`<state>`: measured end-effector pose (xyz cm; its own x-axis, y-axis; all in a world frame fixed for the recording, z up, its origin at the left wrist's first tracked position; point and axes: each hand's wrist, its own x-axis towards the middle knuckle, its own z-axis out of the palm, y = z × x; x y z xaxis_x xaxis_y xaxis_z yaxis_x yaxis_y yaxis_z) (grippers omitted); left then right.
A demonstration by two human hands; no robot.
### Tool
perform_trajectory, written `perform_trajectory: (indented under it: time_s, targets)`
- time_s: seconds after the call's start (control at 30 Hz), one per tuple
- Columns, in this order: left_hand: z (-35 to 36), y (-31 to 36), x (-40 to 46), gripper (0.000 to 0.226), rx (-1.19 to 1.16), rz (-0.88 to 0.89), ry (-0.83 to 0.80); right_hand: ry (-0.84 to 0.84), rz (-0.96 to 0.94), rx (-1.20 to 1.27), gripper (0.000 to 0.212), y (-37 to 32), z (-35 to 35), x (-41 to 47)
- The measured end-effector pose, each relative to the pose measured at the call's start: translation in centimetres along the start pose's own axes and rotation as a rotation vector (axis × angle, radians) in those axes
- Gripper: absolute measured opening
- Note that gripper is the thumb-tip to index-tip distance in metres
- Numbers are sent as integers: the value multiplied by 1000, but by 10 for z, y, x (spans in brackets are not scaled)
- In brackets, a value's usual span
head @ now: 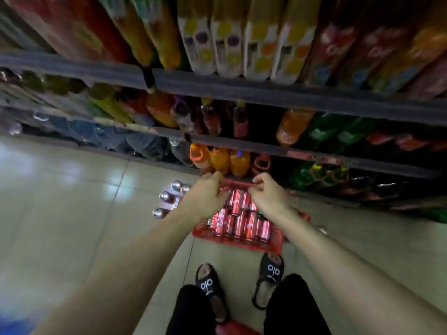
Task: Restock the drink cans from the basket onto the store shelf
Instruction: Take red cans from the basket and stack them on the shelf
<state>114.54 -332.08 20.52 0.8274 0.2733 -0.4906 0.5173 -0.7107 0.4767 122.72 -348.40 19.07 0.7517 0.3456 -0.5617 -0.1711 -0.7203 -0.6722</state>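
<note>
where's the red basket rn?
Head view, low centre: the red plastic basket of red cans sits on the tiled floor before the bottom shelf, silver-topped cans at its left.

A: What colours sit low in the frame?

B: A red plastic basket [242, 240] with a lattice pattern, packed with red cans [242, 221] that carry pale markings. Beside it, cans with silver tops [167, 201].

A: And the floor?

B: Pale cream tiles [72, 201] with dark grout lines and white glare patches.

A: The shelves?

B: Dark grey shelf edges [242, 88]. Orange jugs [225, 159] on the lowest level, green bottles [321, 131] to the side, and white cartons [242, 49] up top patterned with yellow, orange and purple circles.

A: Footwear?

B: Black slides [210, 286] with white lettering, below black trousers [290, 308].
</note>
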Motion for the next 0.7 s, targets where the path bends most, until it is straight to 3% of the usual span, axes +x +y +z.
perform_trajectory:
  time_s: [0.07, 0.17, 0.33, 0.57, 0.7]
  targets:
    - [49, -45, 21, 45, -39, -77, -60, -25, 90, 5, 17, 50, 44, 25]
    - [125, -112, 56, 74, -85, -143, -125, -59, 195, 16, 16, 125, 109, 64]
    - [227, -199, 116, 55, -98, -218, -151, -65, 282, 11, 24, 226, 200, 137]
    - [337, -280, 219, 69, -71, -124, -50, -6, 272, 97, 56, 318, 288, 255]
    - [378, -309, 259, 65, 47, -93, 5, 79, 257, 149, 52, 350, 323, 302]
